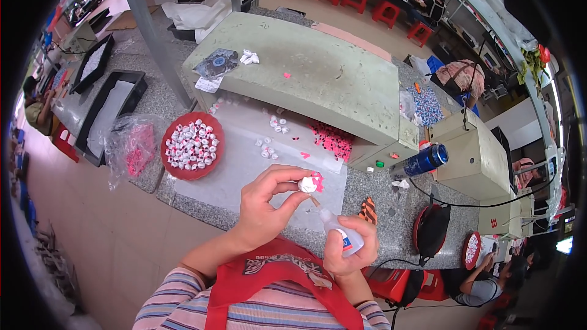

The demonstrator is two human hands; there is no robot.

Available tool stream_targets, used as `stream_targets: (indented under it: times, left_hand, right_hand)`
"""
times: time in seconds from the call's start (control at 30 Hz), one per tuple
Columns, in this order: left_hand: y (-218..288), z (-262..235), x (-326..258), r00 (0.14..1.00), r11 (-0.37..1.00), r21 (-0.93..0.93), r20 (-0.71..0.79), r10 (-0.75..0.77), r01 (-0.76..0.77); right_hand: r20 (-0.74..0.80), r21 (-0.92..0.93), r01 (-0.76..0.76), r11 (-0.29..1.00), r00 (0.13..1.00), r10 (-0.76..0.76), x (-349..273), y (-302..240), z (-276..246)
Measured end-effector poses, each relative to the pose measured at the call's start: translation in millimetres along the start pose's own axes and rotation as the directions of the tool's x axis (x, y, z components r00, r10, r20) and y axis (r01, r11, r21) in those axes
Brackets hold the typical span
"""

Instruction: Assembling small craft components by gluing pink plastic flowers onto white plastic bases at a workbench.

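Between the thumb and fingers of my left hand [264,205] is a small white piece [307,184] with a pink part [318,180] at its right side. My right hand [353,245] grips a translucent glue bottle [343,235], tilted so its thin brownish tip [314,200] points up toward the white piece; whether they touch I cannot tell. Beneath my hands a white sheet [244,177] covers part of the speckled worktop. To the left, a red bowl [170,168] holds many small white pieces with pink marks.
Behind the sheet stands a pale green metal box [293,73], open underneath, with pink bits [333,140] and white pieces below it. A plastic bag [122,153] lies left. At right are a blue bottle [420,161] and a black-covered stool [433,229]. Other people sit at nearby benches.
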State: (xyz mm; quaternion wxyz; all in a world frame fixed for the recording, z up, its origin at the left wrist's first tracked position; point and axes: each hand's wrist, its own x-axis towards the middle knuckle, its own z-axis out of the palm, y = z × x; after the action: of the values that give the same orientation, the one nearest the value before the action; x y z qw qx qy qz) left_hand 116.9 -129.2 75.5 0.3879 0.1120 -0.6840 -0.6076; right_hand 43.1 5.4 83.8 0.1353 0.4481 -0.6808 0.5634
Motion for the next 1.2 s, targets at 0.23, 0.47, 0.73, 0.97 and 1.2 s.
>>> stream_targets:
  times: [0.23,0.47,0.73,0.97,1.2]
  left_hand:
    - [-1,0,-1,1.0,1.0,0.011,-0.002,-0.007,0.007]
    - [-3,1,0,0.997,0.999,-0.024,-0.064,-0.034,0.032]
    - [-2,-8,2,0.928,0.82,-0.435,0.136,-0.348,0.371]
    - [-6,-9,4,0.901,0.751,-0.501,0.177,-0.397,0.43]
    - [-5,-9,6,0.895,0.734,-0.52,0.169,-0.414,0.438]
  right_hand:
    - [0.0,-0.005,0.081,0.997,0.997,-0.081,3,3,0]
    - [0.016,-0.008,0.067,0.998,0.998,-0.067,5,3,-3]
    - [-0.036,0.009,0.093,0.996,0.995,-0.093,5,6,-3]
    - [-0.042,0.02,0.106,0.994,0.994,-0.105,6,6,-2]
    - [-0.046,-0.006,0.106,0.994,0.993,-0.106,6,7,-6]
